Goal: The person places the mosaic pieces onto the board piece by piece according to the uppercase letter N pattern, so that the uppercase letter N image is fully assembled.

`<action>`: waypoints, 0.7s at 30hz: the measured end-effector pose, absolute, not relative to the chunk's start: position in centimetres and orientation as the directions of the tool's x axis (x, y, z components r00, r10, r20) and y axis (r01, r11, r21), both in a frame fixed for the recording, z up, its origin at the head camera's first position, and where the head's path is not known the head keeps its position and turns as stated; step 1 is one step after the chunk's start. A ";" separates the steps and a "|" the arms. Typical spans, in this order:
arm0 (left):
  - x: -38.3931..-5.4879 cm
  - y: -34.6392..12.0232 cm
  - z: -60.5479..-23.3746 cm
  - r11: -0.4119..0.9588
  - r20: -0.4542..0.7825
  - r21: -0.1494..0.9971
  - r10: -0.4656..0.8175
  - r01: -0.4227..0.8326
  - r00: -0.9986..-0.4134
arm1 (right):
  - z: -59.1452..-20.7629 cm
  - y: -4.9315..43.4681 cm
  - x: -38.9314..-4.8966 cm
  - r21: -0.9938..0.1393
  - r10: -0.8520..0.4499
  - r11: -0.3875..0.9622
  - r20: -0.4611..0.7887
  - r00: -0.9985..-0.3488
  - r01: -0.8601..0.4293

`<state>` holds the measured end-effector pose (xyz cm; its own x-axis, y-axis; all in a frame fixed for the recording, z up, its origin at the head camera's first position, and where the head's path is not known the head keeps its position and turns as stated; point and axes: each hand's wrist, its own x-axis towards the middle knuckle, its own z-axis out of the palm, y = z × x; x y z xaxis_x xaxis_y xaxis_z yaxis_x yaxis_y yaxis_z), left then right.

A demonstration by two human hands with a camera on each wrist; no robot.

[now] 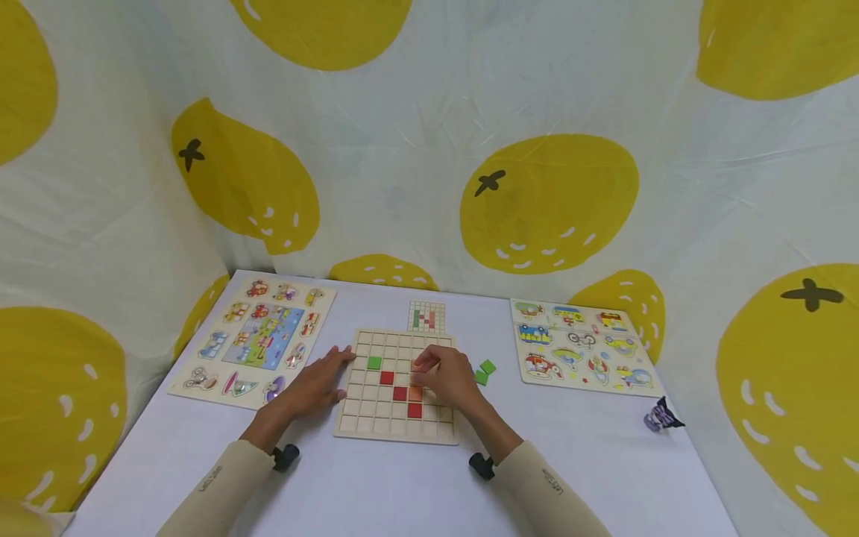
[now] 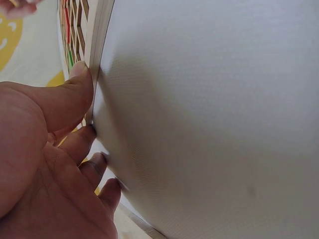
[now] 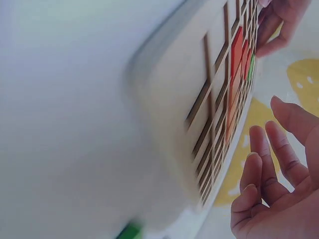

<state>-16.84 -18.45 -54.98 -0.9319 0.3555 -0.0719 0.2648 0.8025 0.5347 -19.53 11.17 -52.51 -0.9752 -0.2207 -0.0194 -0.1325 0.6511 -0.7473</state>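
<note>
A square wooden grid board (image 1: 365,425) lies on the white table in front of me. In its cells sit a green tile (image 1: 374,363), several red tiles (image 1: 387,378) on a diagonal, and orange tiles (image 1: 416,394) in a column above the lowest red one, partly hidden by my right hand. My left hand (image 1: 315,384) rests at the board's left edge, its thumb and fingertips touching the rim in the left wrist view. Over the orange column hovers my right hand (image 1: 448,377); the right wrist view shows its fingers loosely bent, thumb apart, nothing between them.
Loose green tiles (image 1: 482,377) lie right of the board. A small pattern card (image 1: 436,306) with coloured squares touches its far edge. Vehicle puzzle boards stand left (image 1: 191,391) and right (image 1: 584,380). A small dark purple figure (image 1: 661,418) is at the far right.
</note>
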 end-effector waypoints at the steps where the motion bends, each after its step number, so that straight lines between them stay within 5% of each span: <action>1: -16.8 -18.5 -55.0 0.803 -0.072 0.534 0.355 0.264 -0.932 | -52.4 11.8 -19.3 -0.746 -0.212 0.653 -0.018 -0.977 -0.128; 21: -17.0 -18.5 -54.9 0.816 -0.112 0.508 0.378 0.274 -0.919 | -53.2 21.2 -15.4 -0.644 -0.103 0.765 -0.103 -0.989 -0.012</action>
<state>-17.05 -18.54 -54.89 -0.9189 0.3783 -0.1123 0.2740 0.8164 0.5084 -15.39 21.17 -53.25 -0.9894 -0.1026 -0.1026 -0.0124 0.7647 -0.6443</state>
